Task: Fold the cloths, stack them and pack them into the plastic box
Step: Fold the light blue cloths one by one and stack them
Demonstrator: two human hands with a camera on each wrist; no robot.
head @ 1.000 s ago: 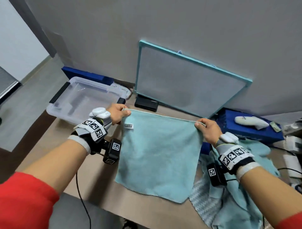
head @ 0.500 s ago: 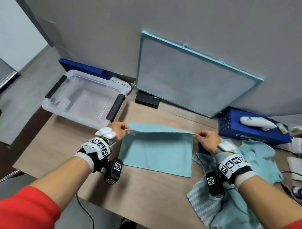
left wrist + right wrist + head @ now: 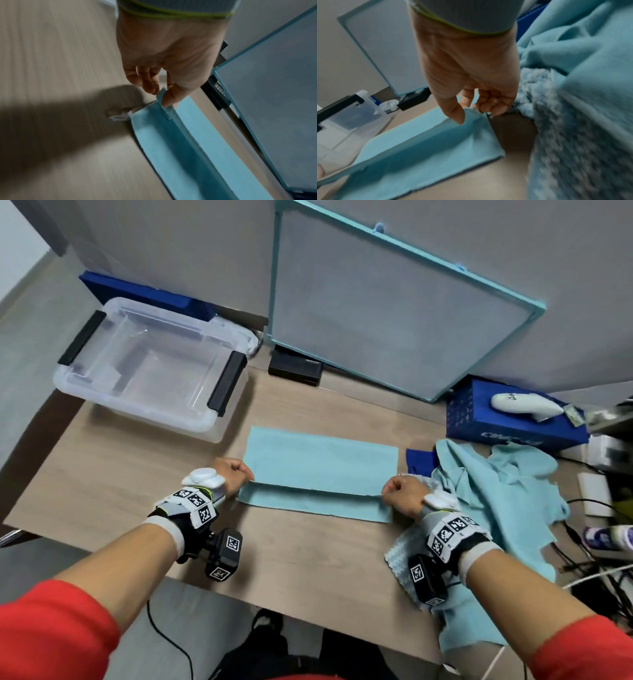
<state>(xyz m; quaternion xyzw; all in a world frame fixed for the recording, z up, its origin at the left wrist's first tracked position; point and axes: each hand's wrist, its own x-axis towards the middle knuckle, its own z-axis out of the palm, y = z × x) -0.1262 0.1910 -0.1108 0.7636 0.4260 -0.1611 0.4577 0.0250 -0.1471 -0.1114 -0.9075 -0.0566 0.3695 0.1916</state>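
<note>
Towel (image 3: 320, 463) half-folded on desk (image 3: 144, 474) | left hand (image 3: 230, 474), right hand (image 3: 402, 494) pinch top-layer corners, aligning edges | plastic box (image 3: 150, 368) far left awaits stack

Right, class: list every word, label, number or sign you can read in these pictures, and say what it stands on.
Nothing reads clearly.
blue box: white lettering on its front, too blurred to read.
white device on that box: a small dark mark, too small to read.
wrist band: black-and-white square code patterns, no words.
white tag at the edge of the cloth: blurred, unreadable.
</note>
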